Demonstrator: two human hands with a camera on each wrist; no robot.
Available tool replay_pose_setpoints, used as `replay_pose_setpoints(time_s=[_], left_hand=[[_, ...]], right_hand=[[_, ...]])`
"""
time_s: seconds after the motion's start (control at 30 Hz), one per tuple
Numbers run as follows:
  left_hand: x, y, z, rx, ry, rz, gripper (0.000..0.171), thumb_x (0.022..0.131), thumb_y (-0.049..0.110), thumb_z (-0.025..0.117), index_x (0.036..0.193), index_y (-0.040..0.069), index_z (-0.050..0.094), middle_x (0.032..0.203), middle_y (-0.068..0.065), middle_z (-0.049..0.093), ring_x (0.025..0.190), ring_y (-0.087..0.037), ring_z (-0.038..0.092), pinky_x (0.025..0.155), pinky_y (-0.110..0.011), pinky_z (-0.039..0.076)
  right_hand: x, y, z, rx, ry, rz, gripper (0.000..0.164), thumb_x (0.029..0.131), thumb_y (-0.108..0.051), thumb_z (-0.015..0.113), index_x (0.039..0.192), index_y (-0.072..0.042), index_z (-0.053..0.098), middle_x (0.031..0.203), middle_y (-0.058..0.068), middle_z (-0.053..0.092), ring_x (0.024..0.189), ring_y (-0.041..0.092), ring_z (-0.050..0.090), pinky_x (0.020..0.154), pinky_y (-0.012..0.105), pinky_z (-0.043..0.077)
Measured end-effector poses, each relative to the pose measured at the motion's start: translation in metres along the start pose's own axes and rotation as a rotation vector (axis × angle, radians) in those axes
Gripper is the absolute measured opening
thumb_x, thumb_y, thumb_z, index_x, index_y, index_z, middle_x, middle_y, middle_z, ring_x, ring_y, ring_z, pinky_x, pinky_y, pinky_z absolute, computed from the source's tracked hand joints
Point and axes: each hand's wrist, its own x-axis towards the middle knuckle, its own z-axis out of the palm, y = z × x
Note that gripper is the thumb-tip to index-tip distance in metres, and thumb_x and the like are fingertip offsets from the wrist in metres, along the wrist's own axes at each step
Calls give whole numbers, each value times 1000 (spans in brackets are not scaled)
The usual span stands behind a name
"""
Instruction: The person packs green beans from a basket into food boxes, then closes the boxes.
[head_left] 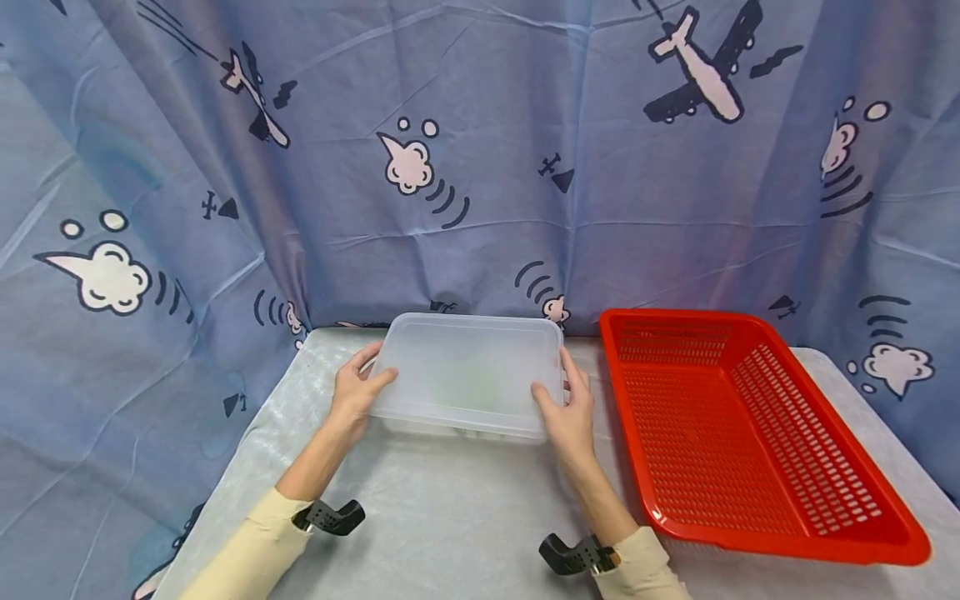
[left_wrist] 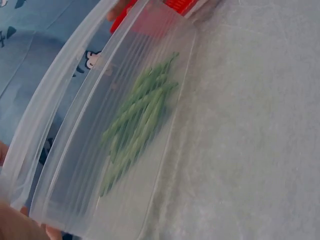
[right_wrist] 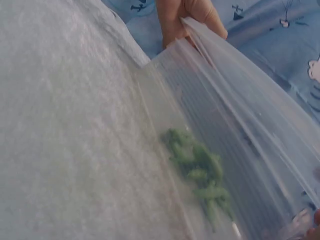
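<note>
A translucent plastic lid (head_left: 465, 367) is held at its two short ends, thumbs on its top. My left hand (head_left: 356, 389) grips the left end, and my right hand (head_left: 567, 417) grips the right one. Right under the lid stands a clear plastic container (left_wrist: 75, 195) with ribbed walls. In the left wrist view a narrow gap shows between lid and container rim. Through the wall, a small heap of green beans (left_wrist: 137, 120) lies inside on the bottom. From the head view the beans are only a faint green blur through the lid.
A large red perforated plastic basket (head_left: 697, 433) stands on the right of the table, close to my right forearm. The table (head_left: 435, 517) has a pale cover. Behind and to the left hangs a blue curtain (head_left: 480, 167) printed with planes and clouds.
</note>
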Motion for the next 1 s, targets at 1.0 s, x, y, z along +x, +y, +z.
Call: replay_pose_setpoints(time_s=[1.0], left_hand=[[15,-18,-21,127,-130,-4,64,93,-3,66,153,4,44,150,-19,47,133,-33,47,85,-26,48]], right_hand=[[29,31,2,100,-88,272,64,94,2,52,156,-8,41,142,25,46,111,33,52,81,28,46]])
